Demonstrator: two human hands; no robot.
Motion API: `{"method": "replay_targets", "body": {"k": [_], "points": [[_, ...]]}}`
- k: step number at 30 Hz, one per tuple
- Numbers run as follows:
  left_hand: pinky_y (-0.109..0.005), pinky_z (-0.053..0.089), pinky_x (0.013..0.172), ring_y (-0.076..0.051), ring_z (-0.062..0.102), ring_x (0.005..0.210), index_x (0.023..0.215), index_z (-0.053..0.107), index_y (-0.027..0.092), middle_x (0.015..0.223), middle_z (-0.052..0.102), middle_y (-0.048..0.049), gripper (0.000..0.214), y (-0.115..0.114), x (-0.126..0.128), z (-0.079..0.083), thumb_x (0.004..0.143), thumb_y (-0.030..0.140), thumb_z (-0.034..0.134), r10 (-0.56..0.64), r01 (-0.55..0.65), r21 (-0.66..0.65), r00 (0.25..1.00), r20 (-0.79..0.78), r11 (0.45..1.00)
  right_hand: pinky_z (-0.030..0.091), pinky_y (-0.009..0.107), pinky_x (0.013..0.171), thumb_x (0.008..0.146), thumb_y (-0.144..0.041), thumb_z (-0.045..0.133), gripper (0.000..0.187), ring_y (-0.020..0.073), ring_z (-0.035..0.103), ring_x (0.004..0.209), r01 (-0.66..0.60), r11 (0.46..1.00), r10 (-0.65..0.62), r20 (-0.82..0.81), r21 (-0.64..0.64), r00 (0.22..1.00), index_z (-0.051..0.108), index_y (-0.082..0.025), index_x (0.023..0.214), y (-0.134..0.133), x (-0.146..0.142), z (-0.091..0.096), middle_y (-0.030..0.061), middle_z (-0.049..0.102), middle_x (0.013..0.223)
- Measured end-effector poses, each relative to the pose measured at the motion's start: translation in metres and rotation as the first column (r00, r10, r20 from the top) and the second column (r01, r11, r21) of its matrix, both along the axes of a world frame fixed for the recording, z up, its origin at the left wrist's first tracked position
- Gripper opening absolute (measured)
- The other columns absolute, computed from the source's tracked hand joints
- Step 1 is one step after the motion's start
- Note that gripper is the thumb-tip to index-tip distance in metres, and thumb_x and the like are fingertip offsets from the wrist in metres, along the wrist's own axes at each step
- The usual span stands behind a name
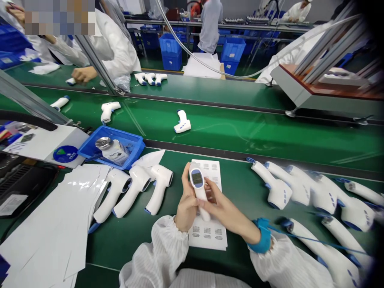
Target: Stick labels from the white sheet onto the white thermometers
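A white infrared thermometer (198, 180) with a blue-framed grey screen is held upright over a printed label sheet (210, 236), its screen facing me. My left hand (186, 204) wraps around its left side. From the right, my right hand (223, 204) closes on the handle, with a blue wrist strap (262, 236) below it. Left of my hands, several thermometers lie in a row, the nearest being a white thermometer (160, 188). More of them lie on the right, among them a thermometer with an open handle end (277, 192).
Behind the work surface runs a green conveyor belt (228, 132) carrying a few thermometers, one of them a white thermometer (182, 122). A blue tray (135, 154) holds a bottle. White paper sheets (57, 216) cover the left side. Across the belt, a co-worker's hand (84, 75) touches a white part.
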State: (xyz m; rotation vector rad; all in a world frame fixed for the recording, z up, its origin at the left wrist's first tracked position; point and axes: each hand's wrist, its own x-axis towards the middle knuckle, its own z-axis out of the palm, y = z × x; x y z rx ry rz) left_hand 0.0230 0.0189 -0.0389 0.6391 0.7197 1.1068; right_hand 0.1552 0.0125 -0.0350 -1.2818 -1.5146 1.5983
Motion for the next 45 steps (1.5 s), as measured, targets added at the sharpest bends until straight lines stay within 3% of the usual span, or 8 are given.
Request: {"method": "replay_targets", "body": {"k": [3,9,16,21,32,35,38,45], "points": [[-0.042,0.031,0.108,-0.026,0.04,0.132,0.151,-0.005,0.032,0.144,0.042,-0.0069,0.098,0.011,-0.004,0.013,0.074,0.022,0.054,0.029,-0.027,0.028,0.996,-0.085,0.999,0.051,0.037,0.081,0.087,-0.027,0.055,0.06,0.0249,0.064,0.096,-0.069,0.995,0.045,0.313,0.065,0.949,0.031,-0.023,0.142,0.031,0.008,0.009,0.0101,0.064,0.117],[-0.046,0.022,0.112,-0.027,0.03,0.139,0.147,0.025,0.033,0.142,0.04,-0.0092,0.064,0.003,-0.026,0.017,0.089,0.025,0.049,-0.139,0.109,-0.091,0.879,-0.455,0.99,0.038,0.047,0.093,0.087,-0.022,0.054,0.042,0.0398,0.047,0.122,0.033,0.934,-0.324,0.81,0.355,0.489,0.045,-0.009,0.125,0.18,0.024,0.018,0.0275,0.051,0.131],[-0.043,0.03,0.108,-0.027,0.042,0.127,0.122,0.055,0.024,0.125,0.052,-0.0099,0.035,-0.005,-0.03,0.02,0.088,0.028,0.047,-0.047,0.065,0.011,0.814,-0.579,0.998,0.041,0.047,0.092,0.085,-0.065,0.049,0.084,0.0371,0.054,0.116,0.169,0.96,-0.281,0.76,0.225,0.585,0.036,-0.002,0.138,0.273,-0.101,0.01,0.0285,0.055,0.126],[-0.042,0.034,0.106,-0.029,0.048,0.124,0.12,0.057,0.023,0.12,0.058,-0.0101,0.036,-0.007,-0.039,0.016,0.086,0.029,0.049,0.142,-0.109,0.091,0.791,-0.596,0.99,0.045,0.05,0.094,0.084,-0.047,0.065,0.075,0.0327,0.052,0.119,0.268,0.949,-0.299,0.73,0.163,0.615,0.035,-0.012,0.142,0.286,-0.155,0.012,0.0209,0.044,0.14],[-0.049,0.024,0.113,-0.029,0.03,0.138,0.139,0.036,0.028,0.144,0.037,-0.0096,0.058,0.003,-0.078,0.034,0.086,0.034,0.059,0.496,-0.241,0.436,0.499,-0.711,0.867,0.049,0.033,0.082,0.07,-0.005,0.066,0.045,0.0213,0.062,0.093,-0.218,0.907,-0.034,0.58,0.359,0.814,0.056,-0.019,0.112,0.198,-0.03,0.059,0.0046,0.065,0.103],[-0.047,0.04,0.102,-0.028,0.054,0.116,0.149,0.019,0.028,0.123,0.054,-0.0101,0.089,0.019,-0.062,0.036,0.076,0.029,0.071,0.156,0.017,0.266,0.776,-0.612,0.964,0.049,0.03,0.087,0.069,-0.008,0.069,0.036,0.0186,0.06,0.097,-0.474,0.768,0.243,0.488,0.431,0.838,0.061,-0.022,0.101,0.133,-0.004,0.066,0.0008,0.064,0.105],[-0.031,0.053,0.058,-0.014,0.058,0.059,0.151,0.005,0.032,0.085,0.06,0.0001,0.098,0.015,-0.033,0.027,0.077,0.028,0.069,-0.173,0.188,0.02,0.94,-0.295,0.982,0.046,0.037,0.096,0.078,-0.022,0.068,0.04,0.0225,0.052,0.115,-0.345,0.753,0.109,0.41,0.561,0.905,0.055,-0.024,0.116,0.074,0.015,0.049,0.0065,0.055,0.122],[-0.019,0.043,0.04,-0.008,0.041,0.044,0.15,0.003,0.038,0.069,0.051,0.0063,0.088,-0.025,0.003,0.002,0.085,0.038,0.062,-0.117,0.062,-0.197,0.954,-0.277,0.978,0.05,0.039,0.086,0.088,-0.027,0.058,0.008,0.0231,0.061,0.098,0.108,0.904,-0.308,0.455,0.413,0.836,0.065,-0.024,0.09,-0.001,0.055,-0.041,0.0054,0.063,0.105]]}}
